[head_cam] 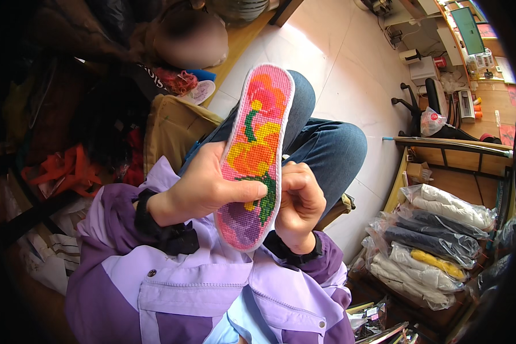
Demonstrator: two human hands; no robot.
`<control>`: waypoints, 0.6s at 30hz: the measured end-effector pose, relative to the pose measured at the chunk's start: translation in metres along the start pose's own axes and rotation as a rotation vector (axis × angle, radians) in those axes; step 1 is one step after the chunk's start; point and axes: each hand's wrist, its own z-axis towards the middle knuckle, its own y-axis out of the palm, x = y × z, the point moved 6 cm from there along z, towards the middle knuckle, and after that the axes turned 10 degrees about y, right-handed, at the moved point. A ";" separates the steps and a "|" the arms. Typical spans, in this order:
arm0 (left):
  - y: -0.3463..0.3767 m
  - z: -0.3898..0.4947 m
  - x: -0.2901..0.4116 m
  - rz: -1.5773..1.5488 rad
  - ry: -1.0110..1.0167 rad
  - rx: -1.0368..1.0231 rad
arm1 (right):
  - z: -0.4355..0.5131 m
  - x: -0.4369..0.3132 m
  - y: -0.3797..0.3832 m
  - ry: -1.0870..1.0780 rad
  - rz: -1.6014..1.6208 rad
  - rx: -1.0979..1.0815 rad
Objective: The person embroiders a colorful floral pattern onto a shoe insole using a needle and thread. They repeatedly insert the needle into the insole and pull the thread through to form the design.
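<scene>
An embroidered cross-stitch insole (pixel 254 159) stretches lengthwise above my lap, its stitched face towards me. It has orange, yellow and purple flowers with green leaves on pink, edged with white binding. My left hand (pixel 198 187) grips it from the left side, thumb pressed flat on the green leaves and fingers hidden underneath. At the opposite edge, my right hand (pixel 300 200) is curled, its fingertips against the white binding. Those fingertips are partly hidden, so I cannot tell whether they pinch the edge or a needle. Beneath the insole are my knees in blue jeans (pixel 337 150).
At upper left, pink-red thread (pixel 176 81) lies beside another insole (pixel 200 92). Another person (pixel 191 38) is close by there. Plastic-wrapped folded garments (pixel 430 245) are stacked at right by a wood-topped, black-framed table (pixel 447 146). An orange bag (pixel 64 170) lies at left.
</scene>
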 end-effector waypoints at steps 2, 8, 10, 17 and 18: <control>-0.002 0.002 0.000 0.037 0.025 -0.011 | 0.004 0.004 0.002 0.068 0.091 -0.029; -0.012 0.003 0.006 0.207 0.177 0.062 | 0.014 -0.021 -0.003 -0.228 -0.456 0.045; -0.010 0.002 0.006 0.279 0.235 0.083 | 0.014 -0.029 0.003 -0.329 -0.627 0.009; -0.007 0.003 0.001 0.449 0.250 0.090 | 0.010 -0.031 0.014 -0.454 -0.857 -0.048; -0.008 0.005 -0.001 0.450 0.228 0.089 | 0.009 -0.031 0.014 -0.504 -0.813 -0.033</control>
